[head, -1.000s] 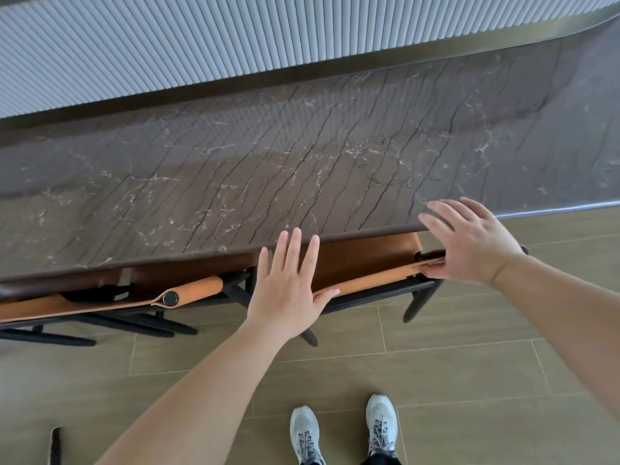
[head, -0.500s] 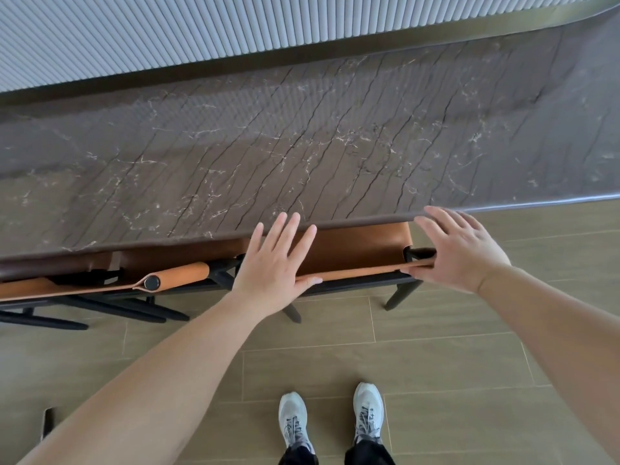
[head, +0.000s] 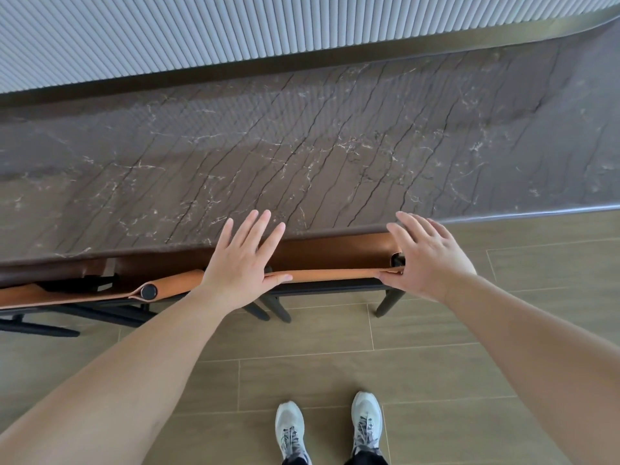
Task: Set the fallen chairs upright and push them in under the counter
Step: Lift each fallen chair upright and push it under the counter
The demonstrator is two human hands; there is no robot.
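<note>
Your tan leather chair with the black metal frame [head: 335, 273] now sits further under the dark brown veined marble counter [head: 302, 162] than it did a second ago: less of the seat shows in front of the counter edge, and the top of the backrest lies close to that edge. It stands upright on its legs. I judge the push on this chair close to finished.

Your left hand [head: 240, 260] rests flat on the left end of the backrest top, fingers straight and spread, with the tips reaching over the counter edge. Your right hand [head: 426, 260] lies on the right end, beside the black post cap, fingers extended and only slightly bent. Neither hand grips the chair; both press against it.

A second tan leather chair [head: 161, 290] stands just to the left, also upright and largely under the counter, its rolled backrest end with a black cap nearly touching your left wrist.

Items not verifiable: the seats and front legs of both chairs are hidden below the counter, so how deep they sit cannot be confirmed. The second chair is cut off at the left frame edge. Your left palm covers its contact with the backrest. No fallen chair is in view.
</note>
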